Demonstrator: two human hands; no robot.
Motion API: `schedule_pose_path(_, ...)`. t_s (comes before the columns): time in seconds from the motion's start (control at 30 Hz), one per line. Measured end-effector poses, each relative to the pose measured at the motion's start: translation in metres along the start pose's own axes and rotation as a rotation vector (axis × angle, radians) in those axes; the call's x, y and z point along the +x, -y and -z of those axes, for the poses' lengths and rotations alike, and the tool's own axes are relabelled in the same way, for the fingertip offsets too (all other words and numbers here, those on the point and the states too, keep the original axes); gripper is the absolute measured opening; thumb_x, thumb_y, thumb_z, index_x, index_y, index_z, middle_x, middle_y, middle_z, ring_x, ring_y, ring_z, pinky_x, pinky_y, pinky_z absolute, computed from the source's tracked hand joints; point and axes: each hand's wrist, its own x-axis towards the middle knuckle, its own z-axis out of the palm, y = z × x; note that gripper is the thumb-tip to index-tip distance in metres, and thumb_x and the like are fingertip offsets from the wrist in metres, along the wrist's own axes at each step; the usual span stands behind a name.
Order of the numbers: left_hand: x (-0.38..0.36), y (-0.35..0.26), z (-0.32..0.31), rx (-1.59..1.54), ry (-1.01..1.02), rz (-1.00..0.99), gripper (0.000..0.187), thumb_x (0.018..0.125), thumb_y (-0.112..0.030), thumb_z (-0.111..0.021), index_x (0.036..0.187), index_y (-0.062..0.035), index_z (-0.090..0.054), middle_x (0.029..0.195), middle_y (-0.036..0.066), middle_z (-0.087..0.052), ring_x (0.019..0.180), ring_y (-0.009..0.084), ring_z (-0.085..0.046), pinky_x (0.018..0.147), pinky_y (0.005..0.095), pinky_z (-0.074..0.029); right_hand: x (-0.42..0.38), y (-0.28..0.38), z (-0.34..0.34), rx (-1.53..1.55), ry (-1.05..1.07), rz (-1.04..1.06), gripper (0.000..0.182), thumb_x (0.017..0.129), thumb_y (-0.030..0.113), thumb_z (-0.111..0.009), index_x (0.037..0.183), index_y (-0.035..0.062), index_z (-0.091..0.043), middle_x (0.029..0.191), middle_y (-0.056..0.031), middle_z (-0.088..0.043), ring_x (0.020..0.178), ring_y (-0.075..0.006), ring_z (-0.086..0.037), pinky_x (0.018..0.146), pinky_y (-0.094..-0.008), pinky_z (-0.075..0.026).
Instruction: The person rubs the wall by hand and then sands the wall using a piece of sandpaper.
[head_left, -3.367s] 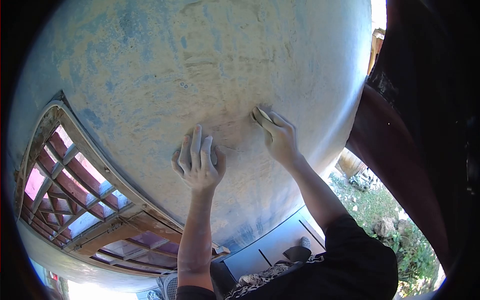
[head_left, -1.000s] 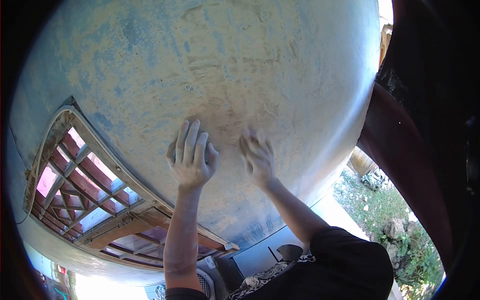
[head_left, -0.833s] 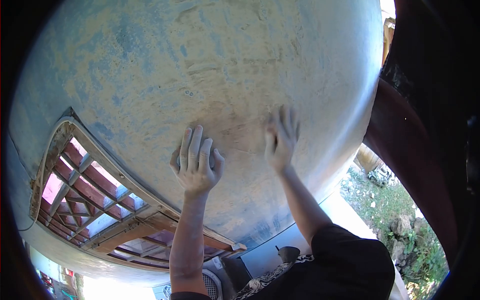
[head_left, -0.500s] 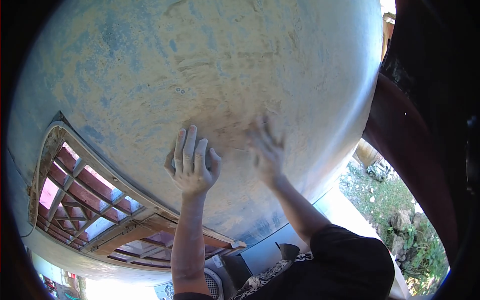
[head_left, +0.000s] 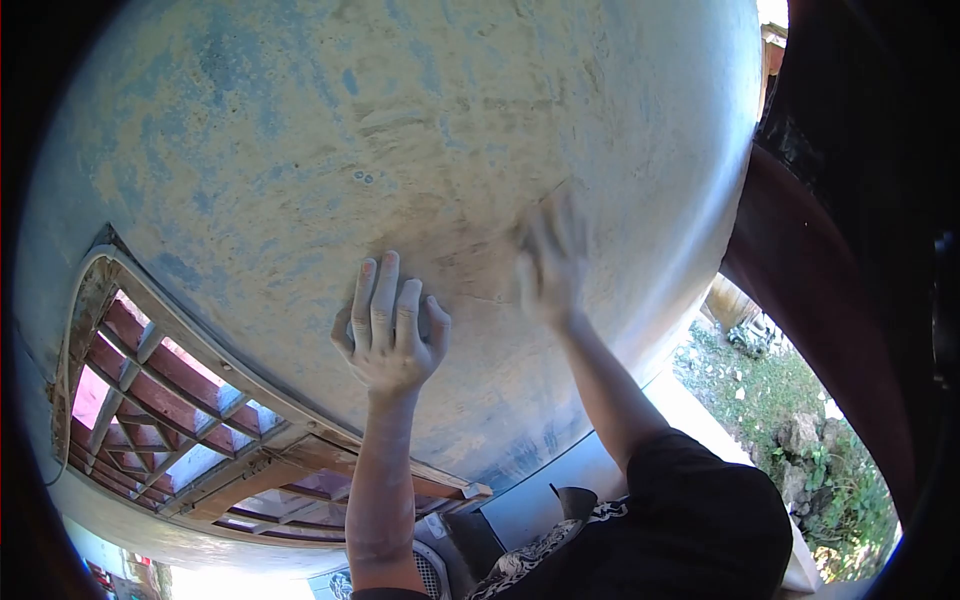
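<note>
A large curved metal panel (head_left: 300,120) fills most of the view, its paint patchy with beige and blue, and a browner smudge around the middle. My left hand (head_left: 392,330), coated in pale dust, rests on this panel with its fingers stretched out and somewhat apart. To its right, my right hand (head_left: 555,255) is against the same surface but smeared by motion. Its fingers point up the panel, and whether anything lies under them cannot be made out.
At the lower left is a framed window opening (head_left: 270,400) with a lattice behind it. A dark red curved panel (head_left: 820,270) stands on the right. Beyond it are grass and rocks (head_left: 800,435). A bright edge lies below my right arm.
My right hand has moved up and slightly right across the panel, still blurred. My left hand stays at almost the same spot.
</note>
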Motion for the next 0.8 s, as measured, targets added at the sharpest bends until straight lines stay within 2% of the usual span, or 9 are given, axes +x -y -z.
schedule_pose_path(0.1, 0.002, -0.003, 0.001, 0.003, 0.003, 0.016, 0.015, 0.093, -0.027, -0.067, 0.105, -0.0211, -0.07, 0.14, 0.0, -0.07, 0.135, 0.0196, -0.061, 0.102, 0.0396, -0.039, 0.045, 0.007, 0.003, -0.006, -0.115, -0.244, 0.051, 0.109, 0.029, -0.054, 0.159, 0.0199, -0.053, 0.176, -0.0079, -0.029, 0.163, -0.0383, -0.021, 0.133, -0.0574, -0.011)
schedule_pose_path(0.23, 0.0, 0.001, 0.003, -0.059, 0.035, -0.006, 0.016, 0.093, -0.025, -0.066, 0.107, -0.0203, -0.069, 0.14, -0.001, -0.069, 0.134, 0.0182, -0.061, 0.104, 0.0401, -0.039, 0.003, 0.054, -0.01, 0.013, -0.02, -0.207, 0.054, 0.109, 0.033, -0.054, 0.162, 0.0232, -0.049, 0.177, -0.0094, -0.026, 0.164, -0.037, -0.016, 0.133, -0.059, -0.007)
schedule_pose_path(0.3, 0.0, 0.011, 0.009, -0.119, 0.078, -0.05, 0.019, 0.093, -0.025, -0.066, 0.111, -0.0204, -0.068, 0.142, 0.0, -0.068, 0.135, 0.02, -0.061, 0.107, 0.0401, -0.038, -0.055, 0.075, -0.005, 0.027, 0.277, 0.148, 0.058, 0.109, 0.038, -0.055, 0.164, 0.0255, -0.044, 0.178, -0.0117, -0.022, 0.164, -0.0374, -0.014, 0.133, -0.0585, -0.006)
schedule_pose_path(0.4, 0.007, 0.048, 0.023, -0.129, 0.118, -0.123, 0.027, 0.094, -0.026, -0.065, 0.121, -0.0197, -0.066, 0.149, 0.003, -0.064, 0.141, 0.0251, -0.056, 0.112, 0.0409, -0.037, -0.09, 0.014, -0.008, -0.338, 0.308, 0.254, 0.058, 0.111, 0.047, -0.047, 0.166, 0.0271, -0.041, 0.178, -0.0119, -0.019, 0.165, -0.0367, -0.01, 0.133, -0.0586, -0.004)
schedule_pose_path(0.47, 0.012, 0.081, 0.023, -0.111, 0.105, -0.108, 0.038, 0.099, -0.03, -0.062, 0.135, -0.0196, -0.063, 0.158, 0.006, -0.057, 0.151, 0.0298, -0.047, 0.121, 0.0443, -0.033, -0.063, 0.003, 0.003, 0.044, 0.083, -0.201, 0.059, 0.114, 0.051, -0.034, 0.168, 0.0268, -0.035, 0.178, -0.0089, -0.02, 0.165, -0.0366, -0.007, 0.132, -0.0601, -0.003)
schedule_pose_path(0.57, 0.04, 0.078, 0.043, -0.043, 0.213, -0.092, 0.044, 0.1, -0.031, -0.061, 0.143, -0.0217, -0.061, 0.162, 0.003, -0.054, 0.153, 0.0282, -0.045, 0.125, 0.0479, -0.03, -0.018, -0.01, -0.002, 0.09, -0.135, -0.449, 0.062, 0.115, 0.054, -0.024, 0.17, 0.0264, -0.028, 0.178, -0.0077, -0.02, 0.165, -0.0363, -0.005, 0.133, -0.0579, -0.001)
schedule_pose_path(0.63, 0.035, 0.072, 0.026, -0.092, 0.219, -0.127, 0.047, 0.099, -0.03, -0.062, 0.144, -0.0225, -0.06, 0.163, 0.002, -0.053, 0.154, 0.027, -0.044, 0.125, 0.0487, -0.029, -0.002, 0.021, -0.014, 0.104, -0.141, -0.284, 0.059, 0.115, 0.051, -0.026, 0.17, 0.0282, -0.028, 0.178, -0.0072, -0.02, 0.165, -0.0369, -0.005, 0.133, -0.0549, 0.0)
schedule_pose_path(0.7, 0.037, 0.066, 0.021, -0.135, 0.218, -0.177, 0.049, 0.097, -0.029, -0.063, 0.146, -0.0234, -0.06, 0.164, 0.001, -0.052, 0.154, 0.0257, -0.044, 0.126, 0.0495, -0.028, -0.014, 0.078, -0.015, 0.042, 0.08, -0.141, 0.054, 0.116, 0.047, -0.031, 0.166, 0.0302, -0.038, 0.178, -0.0072, -0.018, 0.165, -0.0362, -0.008, 0.134, -0.0524, -0.002)
schedule_pose_path(0.8, 0.036, 0.058, 0.03, -0.114, 0.318, -0.208, 0.05, 0.095, -0.027, -0.065, 0.145, -0.0244, -0.061, 0.164, 0.0, -0.052, 0.154, 0.0232, -0.044, 0.126, 0.0491, -0.028, -0.071, 0.082, -0.016, -0.007, 0.273, -0.025, 0.048, 0.116, 0.038, -0.034, 0.162, 0.0321, -0.045, 0.177, -0.0049, -0.022, 0.165, -0.0354, -0.012, 0.134, -0.0539, -0.004)
